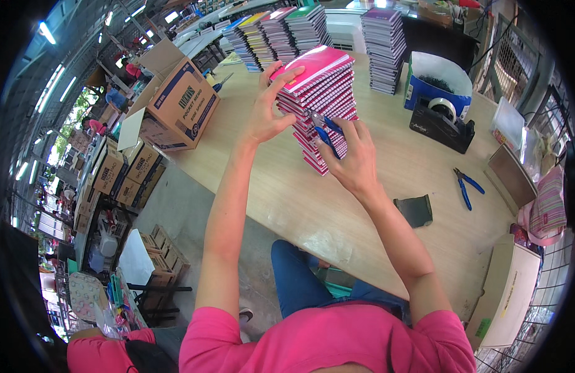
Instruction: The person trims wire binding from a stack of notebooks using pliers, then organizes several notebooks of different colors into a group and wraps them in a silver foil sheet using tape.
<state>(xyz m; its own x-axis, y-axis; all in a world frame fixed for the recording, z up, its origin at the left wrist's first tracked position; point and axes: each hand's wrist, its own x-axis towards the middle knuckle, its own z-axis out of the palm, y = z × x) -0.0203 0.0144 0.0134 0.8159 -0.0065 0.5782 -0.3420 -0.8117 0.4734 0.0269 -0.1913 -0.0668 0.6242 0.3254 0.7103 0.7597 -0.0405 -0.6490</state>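
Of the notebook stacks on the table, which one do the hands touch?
The pink-covered stack nearest the person: left hand and right hand both rest on it. The other stacks stand untouched along the far edge.

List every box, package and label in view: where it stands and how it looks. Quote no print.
Open cardboard box: table's left end, brown, dark blue print, flaps up.
Stacked cartons: floor, left of the table, brown with dark print.
Blue and white bag: table's far right, open top.
Flat pale cardboard box: lower right, small green and yellow labels.
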